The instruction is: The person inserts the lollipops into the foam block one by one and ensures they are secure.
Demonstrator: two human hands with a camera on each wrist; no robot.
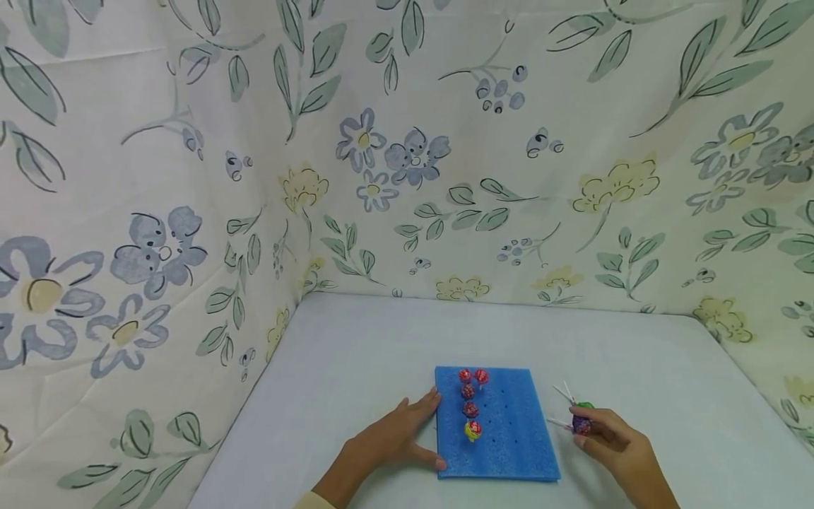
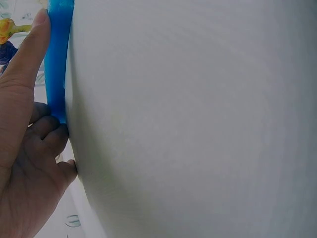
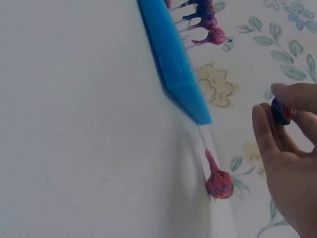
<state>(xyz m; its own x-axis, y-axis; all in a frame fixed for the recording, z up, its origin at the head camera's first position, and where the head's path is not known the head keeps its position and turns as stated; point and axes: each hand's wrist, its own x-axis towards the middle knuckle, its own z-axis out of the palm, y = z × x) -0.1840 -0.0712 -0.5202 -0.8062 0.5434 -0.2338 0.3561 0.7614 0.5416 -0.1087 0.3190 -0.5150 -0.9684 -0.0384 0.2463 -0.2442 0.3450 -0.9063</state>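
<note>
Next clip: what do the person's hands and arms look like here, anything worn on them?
Both hands are bare: no gloves, rings or watch visible on the left hand or the right hand. A pale cream sleeve cuff shows at the left forearm near the frame's bottom edge. The right forearm is uncovered as far as the frame shows.

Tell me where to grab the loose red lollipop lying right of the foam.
Pinch the stick of the lollipop, coming from above. It lies flat on the table, its wrapped head bulging and crinkly, while the thin stick runs straight toward the foam corner and probably gives a surer hold. The right hand is nearest but already holds one.
</note>
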